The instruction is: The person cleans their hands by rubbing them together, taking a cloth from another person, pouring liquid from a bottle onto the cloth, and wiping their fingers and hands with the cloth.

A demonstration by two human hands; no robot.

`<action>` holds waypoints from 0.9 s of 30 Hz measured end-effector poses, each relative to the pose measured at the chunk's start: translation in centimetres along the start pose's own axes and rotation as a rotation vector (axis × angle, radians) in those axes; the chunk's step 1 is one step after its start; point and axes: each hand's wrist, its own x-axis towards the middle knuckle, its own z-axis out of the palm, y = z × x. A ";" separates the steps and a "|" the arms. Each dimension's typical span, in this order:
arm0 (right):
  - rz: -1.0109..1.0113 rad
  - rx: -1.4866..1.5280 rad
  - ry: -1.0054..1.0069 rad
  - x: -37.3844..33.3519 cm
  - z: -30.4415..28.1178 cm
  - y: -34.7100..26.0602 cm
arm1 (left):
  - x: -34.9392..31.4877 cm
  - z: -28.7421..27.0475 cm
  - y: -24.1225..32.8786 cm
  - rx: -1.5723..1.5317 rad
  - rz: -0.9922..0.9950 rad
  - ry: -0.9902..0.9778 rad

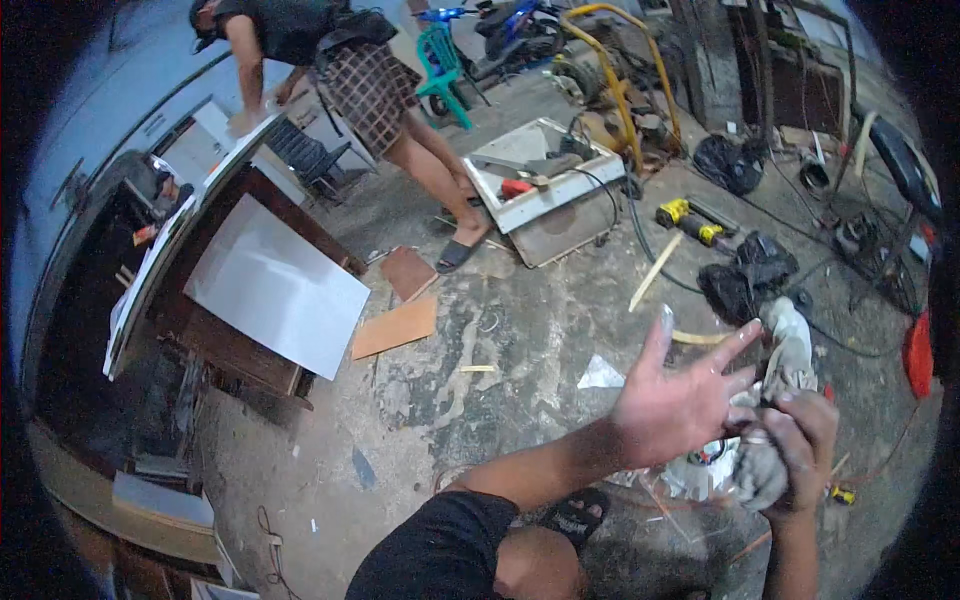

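My left hand (675, 408) is raised palm up at the right of the view, its thumb and fingers spread, with pale smears on the skin. Closed fingers of my right hand (803, 440) grip a greyish-white rag (762, 478) against the little-finger side of the left hand. More whitish cloth (790, 335) shows just beyond the right hand; whether it is the same piece I cannot tell. Behind both hands lies a crumpled shiny wrapping (690, 478) on the floor, partly hidden by them.
A person (350, 70) leans over a tilted cabinet-like table (265, 285) at left. Beyond my hands are a white-framed box (545, 200) with tools, a yellow-and-black power drill (690, 220), black plastic bags (745, 275) and cables. Wood scraps (397, 327) lie on the stained concrete.
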 end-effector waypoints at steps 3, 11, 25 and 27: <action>0.058 0.079 0.160 -1.0 -0.3 1.0 | -0.6 0.0 0.5 -0.038 0.012 -0.103; 0.157 0.563 0.480 0.1 -0.7 4.0 | 1.8 -0.2 0.2 -0.161 0.008 -0.152; 0.928 0.767 0.257 -5.8 -0.6 2.9 | 1.0 -0.1 0.2 0.191 0.136 -0.303; 0.969 0.815 0.291 -6.4 -2.0 3.4 | 0.9 1.0 0.9 0.093 0.159 -0.174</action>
